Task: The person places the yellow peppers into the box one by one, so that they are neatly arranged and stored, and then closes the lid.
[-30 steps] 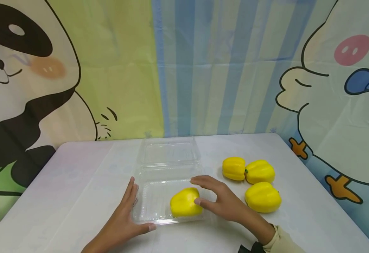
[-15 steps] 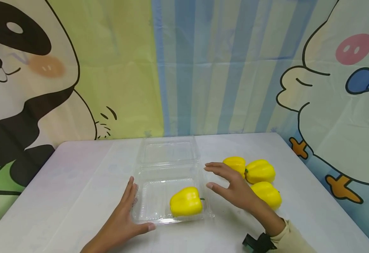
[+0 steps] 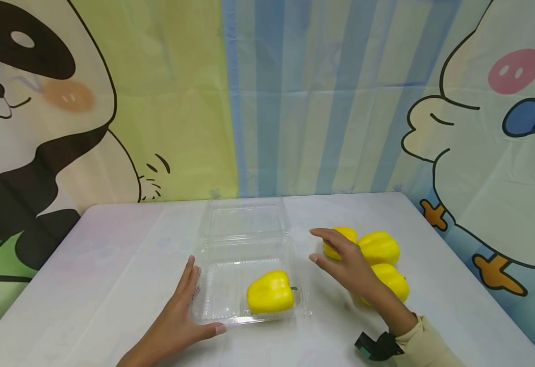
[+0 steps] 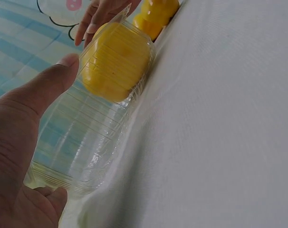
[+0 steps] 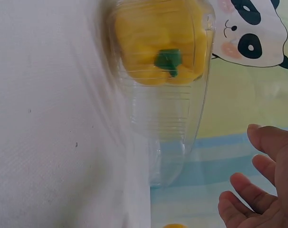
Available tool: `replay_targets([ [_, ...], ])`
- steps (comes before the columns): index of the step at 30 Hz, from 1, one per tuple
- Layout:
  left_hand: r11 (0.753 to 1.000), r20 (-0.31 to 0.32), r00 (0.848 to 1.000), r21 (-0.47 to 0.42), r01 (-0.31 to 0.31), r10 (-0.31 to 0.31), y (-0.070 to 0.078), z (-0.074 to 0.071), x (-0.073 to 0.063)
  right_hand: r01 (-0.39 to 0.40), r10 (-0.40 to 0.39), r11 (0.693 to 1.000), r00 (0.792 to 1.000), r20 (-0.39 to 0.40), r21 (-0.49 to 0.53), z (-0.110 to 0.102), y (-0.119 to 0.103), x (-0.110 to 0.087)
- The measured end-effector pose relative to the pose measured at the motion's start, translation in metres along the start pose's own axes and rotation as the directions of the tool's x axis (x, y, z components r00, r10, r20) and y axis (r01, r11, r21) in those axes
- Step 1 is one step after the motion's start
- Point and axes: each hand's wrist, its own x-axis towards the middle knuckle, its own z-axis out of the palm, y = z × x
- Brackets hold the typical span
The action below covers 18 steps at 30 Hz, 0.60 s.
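Here: one clear plastic box on the white bench, its lid lying back beyond it. One yellow pepper, green-stemmed, sits inside the box, toward its near right corner. Three peppers, also yellow, lie right of the box. Left hand: grip spread around the box's near left corner. Right hand: grip unclenched, thumb and fingers parted, right of the box, apart from it.

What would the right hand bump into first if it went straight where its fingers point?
Most likely the clear plastic container, near its hinge with the open lid; but the right hand looks raised, so it might pass over instead. Depth is uncertain.
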Motion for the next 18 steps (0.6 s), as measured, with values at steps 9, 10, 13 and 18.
replay_targets([
  [9, 1.000, 0.010, 1.000, -0.004, 0.015, -0.015, 0.001, -0.001, 0.000, -0.036, 0.030, 0.991, 0.998, -0.050, -0.132, -0.008, 0.012, 0.001],
  [10, 1.000, 0.011, 1.000, -0.007, 0.018, -0.018, 0.001, -0.001, 0.000, -0.048, 0.041, 0.989, 0.998, -0.049, -0.137, -0.009, 0.013, 0.001],
  [13, 1.000, 0.013, 1.000, -0.006, 0.021, -0.021, 0.001, -0.001, 0.000, -0.078, 0.072, 0.987, 0.996, -0.053, -0.138, -0.012, 0.018, 0.002],
  [18, 1.000, 0.011, 1.000, -0.009, 0.017, -0.017, 0.001, -0.001, -0.001, -0.131, 0.122, 0.982, 0.990, -0.074, -0.138, -0.019, 0.021, 0.003],
])
